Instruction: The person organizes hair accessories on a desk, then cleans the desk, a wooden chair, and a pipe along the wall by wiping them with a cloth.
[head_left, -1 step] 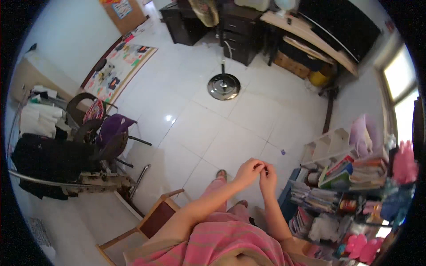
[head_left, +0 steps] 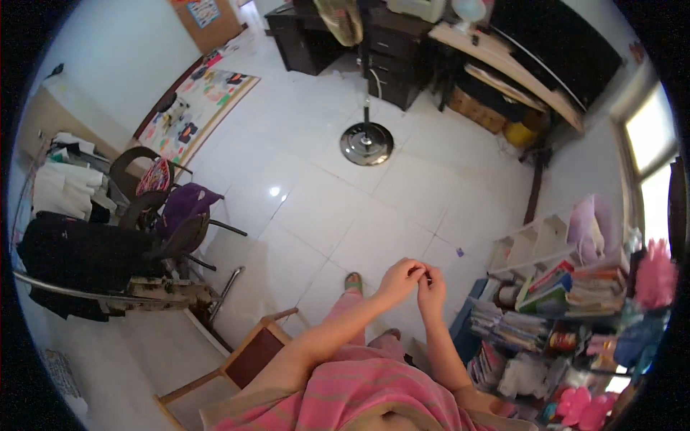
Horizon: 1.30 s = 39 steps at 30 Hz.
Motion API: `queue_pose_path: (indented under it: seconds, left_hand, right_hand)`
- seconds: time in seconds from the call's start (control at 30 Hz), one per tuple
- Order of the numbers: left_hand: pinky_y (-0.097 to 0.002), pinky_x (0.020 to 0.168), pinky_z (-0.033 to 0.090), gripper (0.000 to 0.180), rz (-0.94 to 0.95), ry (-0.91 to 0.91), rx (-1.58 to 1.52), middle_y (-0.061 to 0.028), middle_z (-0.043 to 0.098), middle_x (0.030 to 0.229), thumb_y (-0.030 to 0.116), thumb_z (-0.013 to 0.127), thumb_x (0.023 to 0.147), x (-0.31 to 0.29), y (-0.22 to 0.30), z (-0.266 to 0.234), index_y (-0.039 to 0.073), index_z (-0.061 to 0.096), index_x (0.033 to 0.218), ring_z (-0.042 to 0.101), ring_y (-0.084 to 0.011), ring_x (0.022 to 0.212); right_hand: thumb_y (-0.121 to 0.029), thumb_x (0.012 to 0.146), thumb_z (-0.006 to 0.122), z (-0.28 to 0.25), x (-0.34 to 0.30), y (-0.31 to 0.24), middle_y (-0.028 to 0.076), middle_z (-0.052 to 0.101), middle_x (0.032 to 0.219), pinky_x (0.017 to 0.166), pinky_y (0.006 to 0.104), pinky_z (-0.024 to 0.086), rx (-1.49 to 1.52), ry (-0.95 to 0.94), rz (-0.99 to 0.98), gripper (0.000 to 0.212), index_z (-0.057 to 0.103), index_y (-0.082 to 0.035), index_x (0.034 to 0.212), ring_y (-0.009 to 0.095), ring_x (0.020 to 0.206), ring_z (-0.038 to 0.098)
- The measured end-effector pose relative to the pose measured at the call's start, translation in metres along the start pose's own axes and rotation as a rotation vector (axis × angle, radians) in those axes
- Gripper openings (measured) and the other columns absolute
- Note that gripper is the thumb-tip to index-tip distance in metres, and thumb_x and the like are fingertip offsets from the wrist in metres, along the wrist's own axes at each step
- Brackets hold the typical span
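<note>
My left hand (head_left: 399,281) and my right hand (head_left: 431,289) meet in front of me, above the tiled floor. Both have their fingers curled into a pinch, and the fingertips touch or nearly touch. A tiny dark spot shows between them, too small to name. Below the hands are my pink trousers and my feet in slippers (head_left: 352,282). A pink striped top (head_left: 366,391) covers my body at the lower edge.
Ahead stands a pedestal fan on a round black base (head_left: 367,144). A wooden chair (head_left: 255,355) is close on my left, near chairs holding a purple bag (head_left: 188,205) and a rail with dark clothes (head_left: 86,251). At right, shelves hold stacked books (head_left: 596,291).
The view has shifted slightly, so the room sits a little lower and further right. My hands stay together in the same pinch.
</note>
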<state>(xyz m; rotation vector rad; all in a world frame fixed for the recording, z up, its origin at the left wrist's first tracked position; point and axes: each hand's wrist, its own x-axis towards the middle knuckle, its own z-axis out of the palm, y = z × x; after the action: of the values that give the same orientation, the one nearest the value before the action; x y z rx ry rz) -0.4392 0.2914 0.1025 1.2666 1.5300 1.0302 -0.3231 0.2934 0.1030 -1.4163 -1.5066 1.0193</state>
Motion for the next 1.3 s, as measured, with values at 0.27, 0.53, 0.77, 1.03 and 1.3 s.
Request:
queue_pose_path:
  seconds: [0.27, 0.53, 0.77, 1.03, 1.3]
  left_hand:
    - [-0.0341, 0.069, 0.049, 0.014, 0.06, 0.312, -0.02, -0.0115, 0.062, 0.09, 0.017, 0.058, 0.087, 0.082, -0.042, -0.164, 0.004, 0.062, 0.092, 0.061, -0.0261, 0.079]
    - [-0.0342, 0.067, 0.048, 0.012, 0.066, 0.492, 0.048, -0.0106, 0.06, 0.088, 0.016, 0.059, 0.087, 0.164, -0.051, -0.344, 0.006, 0.062, 0.092, 0.06, -0.0253, 0.077]
    - [-0.0337, 0.072, 0.05, 0.016, 0.074, 0.27, 0.139, -0.0137, 0.062, 0.095, 0.015, 0.06, 0.086, 0.272, -0.065, -0.448, 0.004, 0.063, 0.098, 0.062, -0.0274, 0.083]
    - [-0.0364, 0.07, 0.05, 0.015, 0.075, 0.231, 0.244, -0.0127, 0.061, 0.088, 0.019, 0.06, 0.086, 0.396, -0.095, -0.59, 0.006, 0.064, 0.093, 0.063, -0.0287, 0.079]
    - [-0.0321, 0.069, 0.049, 0.018, -0.052, 0.317, 0.156, -0.0127, 0.065, 0.089, 0.018, 0.059, 0.088, 0.514, -0.128, -0.718, 0.003, 0.063, 0.097, 0.063, -0.0223, 0.078]
  right_hand:
    - [-0.004, 0.087, 0.054, 0.173, 0.096, -0.069, 0.013, 0.063, 0.092, 0.071, 0.0305, 0.048, -0.045, -0.153, -0.084, 0.019, 0.062, -0.001, 0.103, 0.021, 0.081, 0.062]
    - [0.0, 0.085, 0.053, 0.345, 0.192, -0.142, 0.013, 0.062, 0.093, 0.071, 0.0305, 0.05, 0.09, -0.306, -0.194, 0.021, 0.062, -0.001, 0.104, 0.021, 0.08, 0.063]
    - [0.0, 0.084, 0.054, 0.438, 0.296, -0.153, 0.012, 0.063, 0.087, 0.069, 0.0295, 0.049, 0.019, -0.278, -0.232, 0.02, 0.062, 0.0, 0.103, 0.02, 0.076, 0.062]
    - [0.0, 0.081, 0.055, 0.583, 0.408, -0.197, 0.015, 0.062, 0.087, 0.067, 0.0318, 0.048, -0.006, -0.262, -0.295, 0.02, 0.063, -0.001, 0.099, 0.026, 0.074, 0.061]
    - [-0.001, 0.082, 0.056, 0.714, 0.527, -0.25, 0.014, 0.061, 0.084, 0.062, 0.0327, 0.047, -0.007, -0.33, -0.312, 0.018, 0.063, -0.001, 0.099, 0.026, 0.07, 0.059]
